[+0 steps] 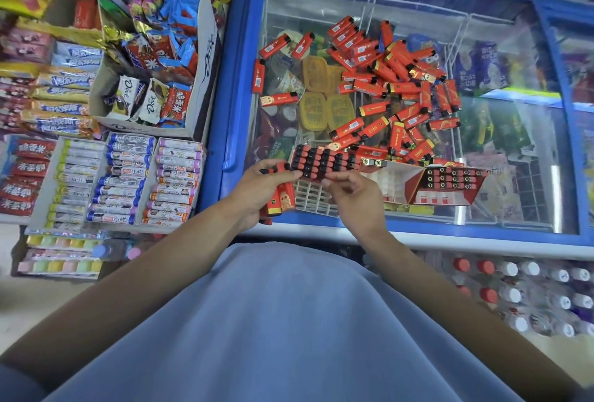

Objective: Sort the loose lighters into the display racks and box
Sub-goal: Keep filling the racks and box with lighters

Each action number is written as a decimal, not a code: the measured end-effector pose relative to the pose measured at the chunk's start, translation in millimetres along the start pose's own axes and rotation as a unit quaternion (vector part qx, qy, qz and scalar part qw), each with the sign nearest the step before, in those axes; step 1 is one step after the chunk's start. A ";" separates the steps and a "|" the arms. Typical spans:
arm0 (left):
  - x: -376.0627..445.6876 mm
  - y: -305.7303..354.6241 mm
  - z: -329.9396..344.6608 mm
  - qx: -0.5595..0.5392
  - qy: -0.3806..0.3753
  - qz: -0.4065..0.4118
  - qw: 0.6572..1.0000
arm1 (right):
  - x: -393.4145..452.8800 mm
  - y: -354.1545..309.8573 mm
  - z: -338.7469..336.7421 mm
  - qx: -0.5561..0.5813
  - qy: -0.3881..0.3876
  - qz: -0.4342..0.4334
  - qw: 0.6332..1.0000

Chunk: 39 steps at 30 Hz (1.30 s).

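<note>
Several loose red lighters (398, 80) lie in a heap on the freezer's glass lid (514, 131). A display rack (324, 162) full of red lighters with black tops stands near the front edge. My left hand (257, 189) grips a bunch of red lighters (281, 202) beside the rack's left end. My right hand (350, 191) pinches the rack's front edge with curled fingers. To the right stands a red and white box (443, 186) partly filled with lighters. A white empty rack (308, 197) lies under my hands.
A blue freezer frame (225, 80) borders the lid on the left. Left of it stand a Dove chocolate box (199, 73) and trays of candy rolls (128, 183). Bottles with red and white caps (514, 292) stand below the freezer front.
</note>
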State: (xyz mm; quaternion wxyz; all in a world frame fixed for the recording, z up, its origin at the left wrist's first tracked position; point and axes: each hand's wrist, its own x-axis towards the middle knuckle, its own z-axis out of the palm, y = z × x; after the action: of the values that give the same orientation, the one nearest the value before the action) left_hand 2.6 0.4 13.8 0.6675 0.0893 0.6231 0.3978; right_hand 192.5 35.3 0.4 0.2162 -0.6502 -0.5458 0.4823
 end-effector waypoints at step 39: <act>-3.6 -2.2 -0.2 0.016 0.007 -0.012 1.000 | 2.0 0.6 -28.4 0.063 -0.110 0.060 0.990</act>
State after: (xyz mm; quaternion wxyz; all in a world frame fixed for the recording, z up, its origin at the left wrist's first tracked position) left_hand 3.7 -3.5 15.2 0.6662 0.0898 0.6354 0.3799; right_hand 217.2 43.9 11.7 0.1661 -0.6095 -0.4948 0.5967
